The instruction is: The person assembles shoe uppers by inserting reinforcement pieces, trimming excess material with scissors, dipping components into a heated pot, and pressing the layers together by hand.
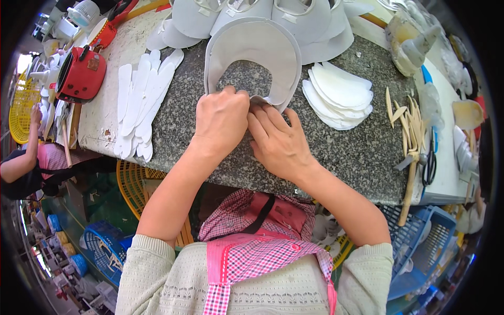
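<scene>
A white, curved piece with a wide rim and a U-shaped opening, like a shoe upper (pixel 286 52), stands on the speckled stone slab (pixel 341 157) in front of me. My left hand (pixel 222 115) is closed in a fist at its near left edge. The curled fingers of my right hand (pixel 278 139) grip the near right edge, close beside the left. Just what the fingertips pinch is hidden. Beyond it, similar white uppers (pixel 302 23) sit in a row. A fan of long white strips (pixel 144 100) lies to the left, and overlapping white half-moon pieces (pixel 338 94) lie to the right.
Thin wooden sticks (pixel 412 123), a hammer (pixel 408 194) and black-handled scissors (pixel 430 168) lie at the right. A grimy container (pixel 409 44) stands behind them. On the left is a red pot-like container (pixel 81 73). Plastic baskets (pixel 105 252) stand below; another person's arm (pixel 23 163) shows far left.
</scene>
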The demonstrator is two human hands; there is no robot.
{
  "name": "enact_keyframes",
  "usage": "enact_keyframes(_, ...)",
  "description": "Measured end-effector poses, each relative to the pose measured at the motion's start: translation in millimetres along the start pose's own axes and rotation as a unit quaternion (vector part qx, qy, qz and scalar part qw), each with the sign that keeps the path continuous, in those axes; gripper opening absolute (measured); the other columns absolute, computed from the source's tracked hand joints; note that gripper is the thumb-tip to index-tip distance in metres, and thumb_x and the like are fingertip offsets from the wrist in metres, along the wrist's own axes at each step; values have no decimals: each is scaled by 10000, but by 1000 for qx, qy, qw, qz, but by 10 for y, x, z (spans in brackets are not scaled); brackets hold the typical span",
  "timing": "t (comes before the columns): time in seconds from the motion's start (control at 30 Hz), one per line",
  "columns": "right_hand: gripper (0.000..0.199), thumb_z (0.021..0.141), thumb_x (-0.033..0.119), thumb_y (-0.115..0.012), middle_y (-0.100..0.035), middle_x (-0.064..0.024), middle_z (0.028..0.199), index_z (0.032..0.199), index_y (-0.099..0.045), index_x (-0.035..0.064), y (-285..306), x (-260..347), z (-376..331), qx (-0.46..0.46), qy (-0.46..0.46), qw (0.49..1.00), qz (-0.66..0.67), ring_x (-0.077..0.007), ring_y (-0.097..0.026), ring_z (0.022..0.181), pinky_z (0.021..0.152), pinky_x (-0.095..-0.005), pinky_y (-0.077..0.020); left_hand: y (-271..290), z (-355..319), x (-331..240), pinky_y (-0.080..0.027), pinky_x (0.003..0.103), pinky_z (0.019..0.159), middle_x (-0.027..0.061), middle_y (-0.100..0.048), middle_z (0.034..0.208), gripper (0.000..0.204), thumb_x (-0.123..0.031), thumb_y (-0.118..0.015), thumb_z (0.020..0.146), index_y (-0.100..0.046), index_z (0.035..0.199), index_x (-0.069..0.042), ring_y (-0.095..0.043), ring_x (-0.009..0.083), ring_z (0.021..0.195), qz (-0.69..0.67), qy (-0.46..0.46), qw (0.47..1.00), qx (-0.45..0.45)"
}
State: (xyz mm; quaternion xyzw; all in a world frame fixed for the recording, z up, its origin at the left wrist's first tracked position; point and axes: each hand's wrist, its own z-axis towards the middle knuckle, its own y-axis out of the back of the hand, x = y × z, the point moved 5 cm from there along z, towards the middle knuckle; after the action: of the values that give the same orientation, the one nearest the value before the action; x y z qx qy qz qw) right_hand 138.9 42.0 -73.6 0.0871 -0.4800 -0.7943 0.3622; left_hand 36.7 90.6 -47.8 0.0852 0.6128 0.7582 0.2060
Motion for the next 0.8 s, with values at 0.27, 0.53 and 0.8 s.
enact_keyframes(0.27, 498, 638, 137, -640, -538, -115, 1152, 1104, -529, 1, 20, -2, -1, 26, -6, 999, 28, -227, -468, 1125, 914, -409, -359, 11, -15, -9, -507, 356, 546, 122, -602, 691, 44, -78, -599, 680, -608, 692, -36, -640, 267, 612, 16, -14, 999, -25)
enact_keyframes(0.53, 492, 614, 130, -648, -542, -114, 1144, 1077, -533, 10, 4, -10, 15, 29, -9, 999, 29, -231, -474, 1100, 874, -404, -372, -4, -24, -26, -487, 353, 557, 110, -602, 690, 43, -80, -599, 679, -612, 697, -43, -645, 249, 613, 20, -5, 1000, -22)
enact_keyframes(0.8, 429, 627, 171, -635, -553, -75, 1120, 1031, -548, 56, -52, -5, 28, 28, -21, 999, -5, -177, -469, 1050, 708, -368, -330, 21, -156, 1, -492, 354, 549, 87, -593, 710, 45, -61, -603, 755, -623, 793, -52, -612, 258, 625, -20, -31, 998, -45)
